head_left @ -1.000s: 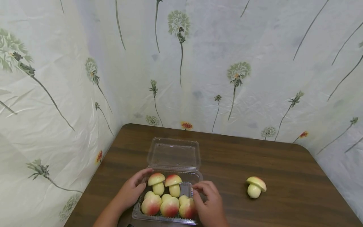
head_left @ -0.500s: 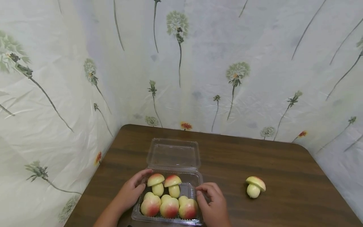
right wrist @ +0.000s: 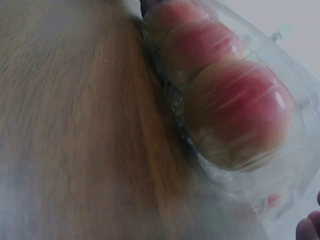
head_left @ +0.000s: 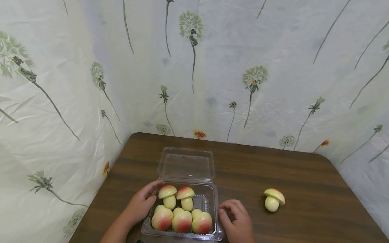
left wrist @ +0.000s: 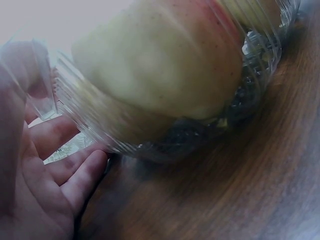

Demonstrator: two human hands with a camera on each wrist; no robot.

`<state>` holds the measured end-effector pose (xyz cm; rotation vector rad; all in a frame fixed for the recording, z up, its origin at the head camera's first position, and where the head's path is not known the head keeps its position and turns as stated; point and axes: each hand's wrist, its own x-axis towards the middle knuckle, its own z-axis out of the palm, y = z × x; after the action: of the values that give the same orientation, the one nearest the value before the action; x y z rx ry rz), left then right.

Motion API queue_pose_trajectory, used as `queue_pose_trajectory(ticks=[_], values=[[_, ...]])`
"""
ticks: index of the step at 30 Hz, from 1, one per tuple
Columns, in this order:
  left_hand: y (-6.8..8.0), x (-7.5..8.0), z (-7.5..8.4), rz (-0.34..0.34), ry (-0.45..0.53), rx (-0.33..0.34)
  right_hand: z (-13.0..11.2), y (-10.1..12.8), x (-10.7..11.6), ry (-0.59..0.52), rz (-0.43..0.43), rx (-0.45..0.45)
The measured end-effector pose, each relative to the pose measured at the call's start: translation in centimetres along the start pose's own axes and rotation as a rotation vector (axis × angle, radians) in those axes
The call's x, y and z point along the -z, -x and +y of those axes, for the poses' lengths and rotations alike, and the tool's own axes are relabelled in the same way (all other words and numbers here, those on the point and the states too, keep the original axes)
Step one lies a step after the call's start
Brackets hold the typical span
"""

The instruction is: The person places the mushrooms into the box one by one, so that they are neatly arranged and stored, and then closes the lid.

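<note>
Right hand [head_left: 238,221] slid off tray [head_left: 212,197] toward 3 o'clock, curled, empty; left hand [head_left: 141,204] steadies rim w/ relaxed fingers.

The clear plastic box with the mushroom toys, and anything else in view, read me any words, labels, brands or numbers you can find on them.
None: no readable text in any view.
The clear plastic box and its open lid show no label.
The mushroom toy on the table is unmarked.
The backdrop has only printed flowers.
</note>
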<state>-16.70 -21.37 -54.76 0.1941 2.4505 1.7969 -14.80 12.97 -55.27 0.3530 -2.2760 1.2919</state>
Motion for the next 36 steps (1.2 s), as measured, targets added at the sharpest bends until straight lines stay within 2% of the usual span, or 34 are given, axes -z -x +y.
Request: queue_pose_trajectory(ticks=[6,12,15,22,31,36], values=[[0.1,-0.1,-0.1,0.008,-0.007,-0.002,0.6,0.1,0.3,0.054,0.006,-0.028],[-0.2,-0.3,-0.2,0.003,-0.002,-0.002,0.8,0.4,0.7,0.051,-0.008,-0.085],[-0.2,-0.2,-0.1,0.001,0.011,-0.001,0.9,0.6,0.9,0.112,-0.005,-0.094],[0.0,0.0,0.1,-0.008,0.033,0.001,0.9,0.7,1.4,0.250,0.011,-0.040],[0.0,-0.1,0.0,0.005,0.017,0.013,1.2,0.1,2.0,0.288,0.088,-0.020],[-0.1,-0.1,-0.1,0.003,0.014,0.012,1.4,-0.2,2.6,0.306,0.128,0.024]])
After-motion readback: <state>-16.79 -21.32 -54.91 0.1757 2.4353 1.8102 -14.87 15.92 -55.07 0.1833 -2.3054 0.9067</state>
